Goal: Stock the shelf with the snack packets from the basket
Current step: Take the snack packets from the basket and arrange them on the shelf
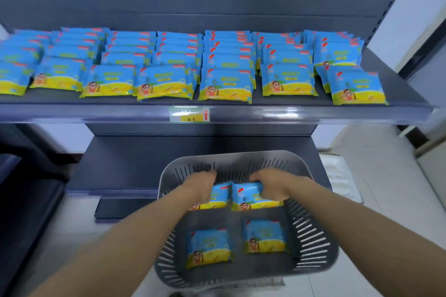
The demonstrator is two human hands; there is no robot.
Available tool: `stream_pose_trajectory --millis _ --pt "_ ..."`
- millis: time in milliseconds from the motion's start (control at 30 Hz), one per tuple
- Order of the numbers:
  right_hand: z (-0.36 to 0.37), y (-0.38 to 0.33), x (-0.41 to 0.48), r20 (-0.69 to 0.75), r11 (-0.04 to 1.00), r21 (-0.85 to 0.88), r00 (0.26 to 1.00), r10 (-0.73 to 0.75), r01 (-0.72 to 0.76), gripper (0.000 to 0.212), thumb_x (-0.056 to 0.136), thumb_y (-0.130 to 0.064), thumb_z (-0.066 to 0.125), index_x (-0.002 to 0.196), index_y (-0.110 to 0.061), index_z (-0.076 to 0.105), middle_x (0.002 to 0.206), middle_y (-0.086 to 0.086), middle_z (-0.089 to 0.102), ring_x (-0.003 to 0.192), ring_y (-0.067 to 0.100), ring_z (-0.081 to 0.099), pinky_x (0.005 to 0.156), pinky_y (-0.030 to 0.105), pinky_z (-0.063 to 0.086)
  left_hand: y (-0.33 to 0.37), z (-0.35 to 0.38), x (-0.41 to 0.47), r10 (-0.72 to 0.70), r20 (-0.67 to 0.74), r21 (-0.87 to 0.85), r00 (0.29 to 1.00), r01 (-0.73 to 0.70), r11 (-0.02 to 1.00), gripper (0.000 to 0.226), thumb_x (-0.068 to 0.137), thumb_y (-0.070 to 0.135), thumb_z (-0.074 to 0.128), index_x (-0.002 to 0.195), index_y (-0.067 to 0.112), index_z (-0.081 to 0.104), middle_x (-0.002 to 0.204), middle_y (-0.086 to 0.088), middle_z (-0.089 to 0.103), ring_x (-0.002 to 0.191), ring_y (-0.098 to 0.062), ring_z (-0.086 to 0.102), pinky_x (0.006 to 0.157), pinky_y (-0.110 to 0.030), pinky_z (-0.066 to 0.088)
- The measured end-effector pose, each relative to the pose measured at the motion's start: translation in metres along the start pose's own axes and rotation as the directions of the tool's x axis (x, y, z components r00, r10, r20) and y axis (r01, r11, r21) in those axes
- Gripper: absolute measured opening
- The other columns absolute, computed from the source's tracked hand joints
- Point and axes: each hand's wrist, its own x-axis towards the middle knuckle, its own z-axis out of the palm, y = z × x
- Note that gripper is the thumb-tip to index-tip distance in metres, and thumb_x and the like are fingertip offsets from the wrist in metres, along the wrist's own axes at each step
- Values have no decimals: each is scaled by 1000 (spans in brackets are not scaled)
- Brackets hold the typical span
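A grey slotted basket (311,243) sits low in front of me. Inside its far half, my left hand (201,184) grips one blue-and-yellow snack packet (218,196). Beside it, my right hand (271,185) grips another packet (248,196). Two more packets lie flat in the near half, one on the left (208,247) and one on the right (265,236). Above, the dark shelf (313,113) carries several rows of the same packets (166,82), standing from its left end to its right end.
A price label (189,114) is clipped to the shelf's front rail. A lower dark shelf (115,166) sits behind the basket. A pale tiled floor and a white wall lie to the right. A dark unit stands at the left edge.
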Motion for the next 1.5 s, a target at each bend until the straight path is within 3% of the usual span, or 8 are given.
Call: stream_pose_trajectory --millis 133,233,433,600,800,967,1133,1500 --pt "-83 -27 -28 -223 997 63 974 -35 50 15 82 -8 52 89 -21 48 90 2 55 89 27 56 69 30 39 -18 -88 -44 5 -163 22 987 -2 1000 36 85 11 54 120 9 47 120 -14 59 106 -34 59 77 -37 45" --pt "-139 -57 -43 -371 983 129 926 -75 132 15 86 -11 57 90 -23 50 88 -2 51 85 24 51 71 33 39 -52 -140 -81 -48 -312 17 949 56 998 29 84 17 57 111 11 52 114 -12 61 104 -33 60 76 -38 47" --pt "-193 -138 -24 -590 977 94 801 -100 191 43 87 -8 56 129 -12 50 124 11 60 115 30 54 85 27 40 -147 -199 -145 -222 -479 -105 849 196 975 27 83 19 60 108 9 54 115 -15 61 108 -34 57 81 -38 46" --pt "-217 -209 27 -607 986 22 785 -120 168 44 89 -12 54 132 -12 45 129 14 57 118 31 53 91 33 42 -233 -215 -174 -304 -555 -166 774 255 952 24 82 16 61 103 7 53 109 -18 63 102 -38 58 76 -38 45" --pt "-226 -279 99 -537 993 -101 836 -109 64 38 92 -17 51 129 -13 44 130 14 56 117 32 54 92 39 46 -331 -218 -165 -309 -536 -164 786 262 951 21 82 10 57 103 8 56 110 -16 64 104 -36 59 83 -40 49" --pt "-229 -300 138 -434 989 -148 900 -37 -31 46 95 -13 45 140 -18 36 139 10 48 125 31 46 101 40 35 -372 -222 -139 -221 -478 -100 850 197 975 24 84 13 58 107 9 56 111 -14 63 104 -35 58 84 -39 49" --pt "-234 -302 162 -399 965 -241 917 -3 -102 56 87 -25 62 137 -20 37 132 7 51 123 28 47 101 44 33 -379 -223 -112 -152 -435 -65 887 137 988 33 87 17 58 119 10 53 117 -12 62 108 -33 58 88 -39 48" --pt "-244 -291 190 -604 892 -335 796 45 -304 53 88 -28 60 134 -14 37 132 11 43 125 32 39 103 42 32 -389 -223 -63 -37 -366 -17 930 33 999 35 86 20 64 118 12 52 119 -9 60 109 -28 57 88 -38 45"
